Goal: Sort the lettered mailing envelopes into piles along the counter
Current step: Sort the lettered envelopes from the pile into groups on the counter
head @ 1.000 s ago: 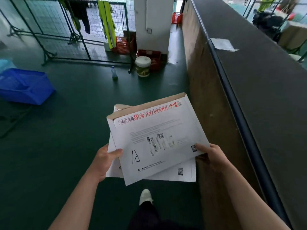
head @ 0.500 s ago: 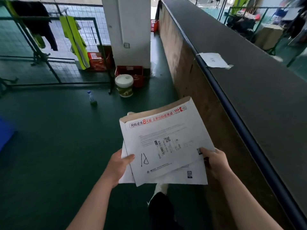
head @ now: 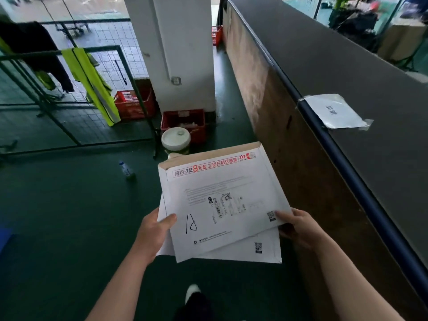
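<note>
I hold a small stack of white mailing envelopes in front of me, above the green floor. The top envelope [head: 222, 200] bears a red printed strip, a barcode label and a handwritten "A" near its lower left corner. A second envelope [head: 259, 249] peeks out beneath it. My left hand [head: 154, 230] grips the stack's left edge, thumb on top. My right hand [head: 298, 228] holds the top envelope's right corner with the thumb on it. The long dark counter [head: 347, 72] runs along my right, and a taped paper label [head: 333, 111] sits at its near edge.
A white pillar [head: 183, 49] stands ahead, with red crates [head: 183, 121] and a white bucket [head: 176, 139] at its base. A metal fence [head: 69, 98] with a yellow vest [head: 90, 82] is on the left. A small bottle [head: 127, 170] stands on the floor.
I have walked forward along the counter; the pillar, crates and paper label are nearer, and the blue bin has left the view. Both hands hold the envelopes as before.
</note>
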